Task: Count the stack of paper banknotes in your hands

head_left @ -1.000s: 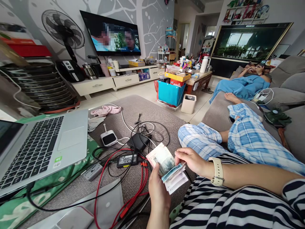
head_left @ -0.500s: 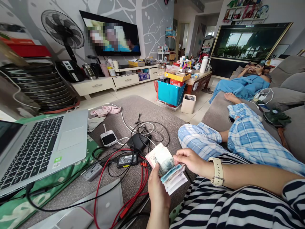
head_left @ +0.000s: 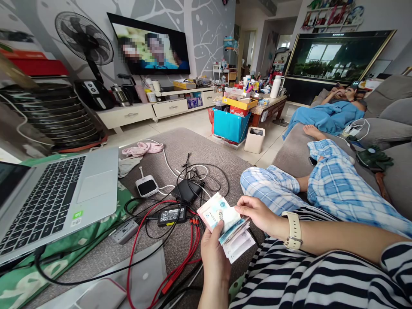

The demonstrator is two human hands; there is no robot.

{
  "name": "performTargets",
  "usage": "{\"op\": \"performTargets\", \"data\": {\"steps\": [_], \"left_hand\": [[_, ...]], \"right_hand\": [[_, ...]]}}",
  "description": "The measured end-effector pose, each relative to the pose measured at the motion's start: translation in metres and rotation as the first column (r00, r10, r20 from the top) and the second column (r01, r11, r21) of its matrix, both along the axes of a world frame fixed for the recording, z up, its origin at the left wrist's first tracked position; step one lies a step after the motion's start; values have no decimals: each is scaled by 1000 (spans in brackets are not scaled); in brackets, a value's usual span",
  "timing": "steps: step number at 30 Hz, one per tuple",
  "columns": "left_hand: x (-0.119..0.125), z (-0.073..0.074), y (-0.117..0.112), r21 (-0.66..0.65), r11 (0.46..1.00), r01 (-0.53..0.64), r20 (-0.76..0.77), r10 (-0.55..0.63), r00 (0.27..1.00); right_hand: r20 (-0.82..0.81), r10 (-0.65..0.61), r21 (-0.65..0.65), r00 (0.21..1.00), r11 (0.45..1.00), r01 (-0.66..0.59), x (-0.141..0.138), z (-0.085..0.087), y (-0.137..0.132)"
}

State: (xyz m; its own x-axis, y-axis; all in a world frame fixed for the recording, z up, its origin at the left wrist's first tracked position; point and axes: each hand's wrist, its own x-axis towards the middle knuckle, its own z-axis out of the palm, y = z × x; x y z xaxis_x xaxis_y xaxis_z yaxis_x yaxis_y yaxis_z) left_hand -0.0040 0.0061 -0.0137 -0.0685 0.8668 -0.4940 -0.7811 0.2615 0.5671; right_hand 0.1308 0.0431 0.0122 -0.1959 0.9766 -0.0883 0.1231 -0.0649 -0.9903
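While the left hand (head_left: 214, 253) clamps the fanned wad of banknotes (head_left: 237, 240) over the near edge of the grey ottoman (head_left: 193, 146), just beside red cables (head_left: 190, 251), the right hand (head_left: 257, 214) pinches the top note (head_left: 222, 212) with closed fingertips; pressing the left thumb firmly would likely stop lower notes slipping.

Matt paper banknotes (head_left: 222, 216), glossy red plastic cables (head_left: 180, 266), rough grey cloth cushion (head_left: 199, 148), brushed-metal laptop (head_left: 96, 189).

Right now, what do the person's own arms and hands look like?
Left hand: bare, with no sleeve, ring or watch visible along the arm. Right hand: bare, with a cream-strapped watch on the wrist. A navy-and-white striped sleeve covers the right upper arm near the elbow.
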Motion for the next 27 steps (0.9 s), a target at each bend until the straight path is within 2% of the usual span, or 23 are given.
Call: {"op": "performTargets", "data": {"steps": [6,14,20,27], "left_hand": [[0,-4,0,-11,1000,7,-9,-7,1000],[1,-5,1,-2,1000,6,-16,-6,1000],[1,-7,4,-13,999,-43,-6,43,999],[1,-10,6,-33,998,-47,1,47,999]], "right_hand": [[5,60,-64,998,996,-60,-1,4,-1],[23,42,-80,999,996,-40,0,-1,3],[32,45,-63,998,997,-43,0,2,3],[7,71,-23,997,997,-71,1,6,1]]}}
